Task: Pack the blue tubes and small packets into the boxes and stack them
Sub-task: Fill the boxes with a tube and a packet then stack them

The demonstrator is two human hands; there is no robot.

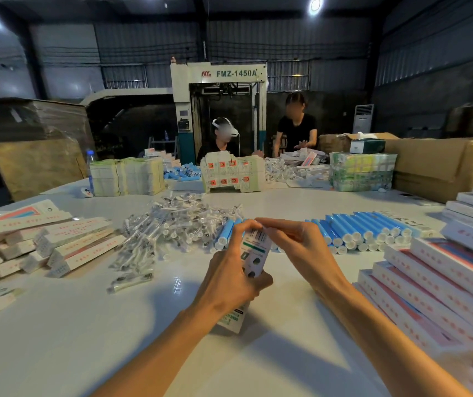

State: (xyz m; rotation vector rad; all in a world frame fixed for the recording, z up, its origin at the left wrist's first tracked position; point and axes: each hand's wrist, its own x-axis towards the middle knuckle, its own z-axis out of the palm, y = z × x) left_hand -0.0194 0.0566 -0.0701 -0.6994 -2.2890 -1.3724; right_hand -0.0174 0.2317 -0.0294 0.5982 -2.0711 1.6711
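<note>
My left hand (231, 277) grips a long white box (251, 257) around its middle and holds it tilted above the white table (86, 333). My right hand (294, 239) pinches the box's top end, where a barcode shows. Behind my hands lies a row of blue tubes (364, 230) with white caps. A heap of small clear packets (172, 227) sits to their left. What is inside the box is hidden.
Stacked white and red boxes (444, 279) rise at the right. Loose boxes (51, 242) lie scattered at the left. Flat carton bundles (127, 176), more blue tubes (182, 171) and brown cartons (441, 161) stand at the far side, where two people work.
</note>
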